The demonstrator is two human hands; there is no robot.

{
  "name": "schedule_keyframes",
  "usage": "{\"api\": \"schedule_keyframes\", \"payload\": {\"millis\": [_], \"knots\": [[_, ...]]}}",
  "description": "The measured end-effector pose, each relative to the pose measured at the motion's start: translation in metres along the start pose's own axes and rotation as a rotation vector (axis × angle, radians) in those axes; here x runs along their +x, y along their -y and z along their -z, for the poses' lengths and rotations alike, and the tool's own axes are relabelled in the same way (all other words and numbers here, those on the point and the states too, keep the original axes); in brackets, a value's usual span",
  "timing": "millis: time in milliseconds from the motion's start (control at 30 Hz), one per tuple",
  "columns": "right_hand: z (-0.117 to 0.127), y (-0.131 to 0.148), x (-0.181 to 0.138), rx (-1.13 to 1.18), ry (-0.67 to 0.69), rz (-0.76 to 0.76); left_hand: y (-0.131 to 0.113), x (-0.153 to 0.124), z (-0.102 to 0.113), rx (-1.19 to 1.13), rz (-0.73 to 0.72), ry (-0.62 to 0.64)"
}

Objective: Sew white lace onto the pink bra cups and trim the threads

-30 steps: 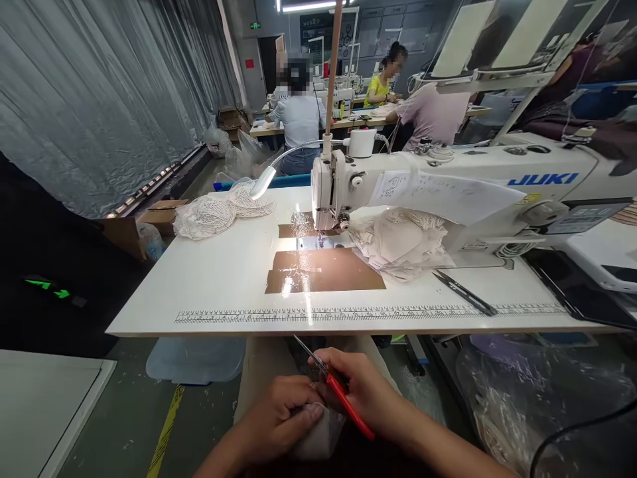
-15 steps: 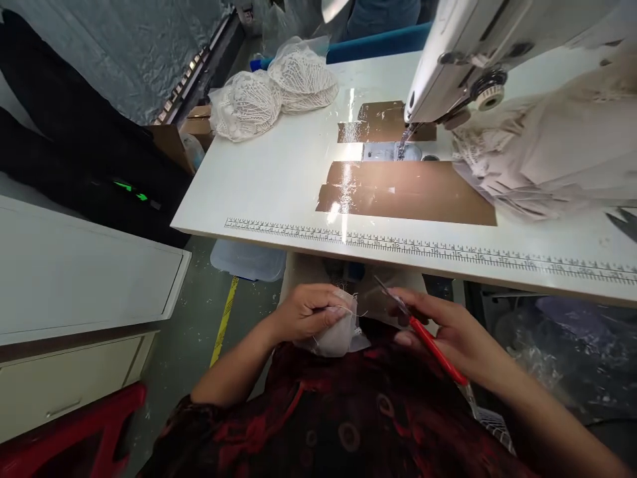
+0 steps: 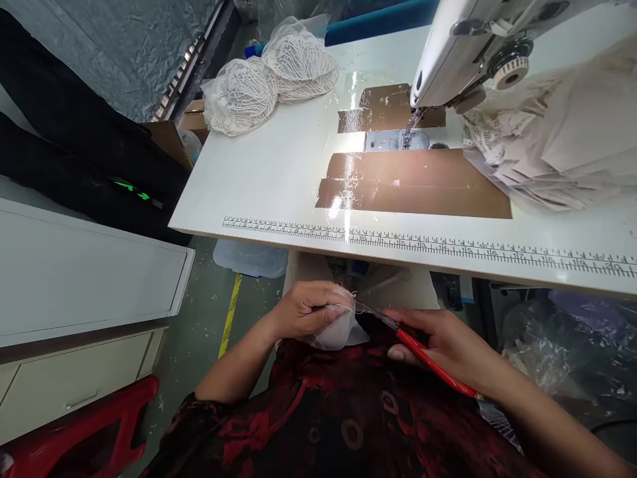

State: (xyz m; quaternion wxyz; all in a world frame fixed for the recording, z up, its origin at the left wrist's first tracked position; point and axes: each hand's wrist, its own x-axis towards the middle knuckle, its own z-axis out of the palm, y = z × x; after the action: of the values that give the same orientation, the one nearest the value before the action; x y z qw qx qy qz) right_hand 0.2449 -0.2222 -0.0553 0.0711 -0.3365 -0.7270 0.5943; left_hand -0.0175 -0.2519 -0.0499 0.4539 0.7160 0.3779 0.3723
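Note:
Above my lap, my left hand (image 3: 316, 307) pinches a piece of thin white fabric (image 3: 334, 332) between thumb and fingers. Loose thread ends stick out at the fabric's upper right edge. My right hand (image 3: 442, 342) is closed around red-handled scissors (image 3: 423, 358). Their metal blades point left, and the tips meet the edge of the fabric beside my left fingertips. Whether a thread lies between the blades is too small to tell.
A white table edge with a printed ruler (image 3: 398, 242) runs just beyond my hands. On the table stand a sewing machine (image 3: 448, 60), two bundles of white lace (image 3: 243, 96) and a heap of pale fabric (image 3: 572, 146). A red stool (image 3: 99, 425) stands lower left.
My right hand has brought the scissors left and slightly down, so the blade tips now reach the fabric edge. My left hand keeps its pinch almost in place. The view has shifted slightly.

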Motion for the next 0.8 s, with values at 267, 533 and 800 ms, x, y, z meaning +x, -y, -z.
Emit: {"api": "schedule_keyframes", "payload": {"millis": [267,533,800], "knots": [[-0.001,-0.001,0.006,-0.14,-0.045,0.055,0.003,-0.002,-0.004,-0.047,0.017,0.053],[-0.003,0.004,0.01,-0.095,0.003,0.067,0.006,-0.003,-0.006,-0.026,0.012,0.079],[-0.004,0.0,0.009,-0.098,0.008,0.058,0.01,-0.003,-0.008,-0.051,-0.026,0.073]]}}
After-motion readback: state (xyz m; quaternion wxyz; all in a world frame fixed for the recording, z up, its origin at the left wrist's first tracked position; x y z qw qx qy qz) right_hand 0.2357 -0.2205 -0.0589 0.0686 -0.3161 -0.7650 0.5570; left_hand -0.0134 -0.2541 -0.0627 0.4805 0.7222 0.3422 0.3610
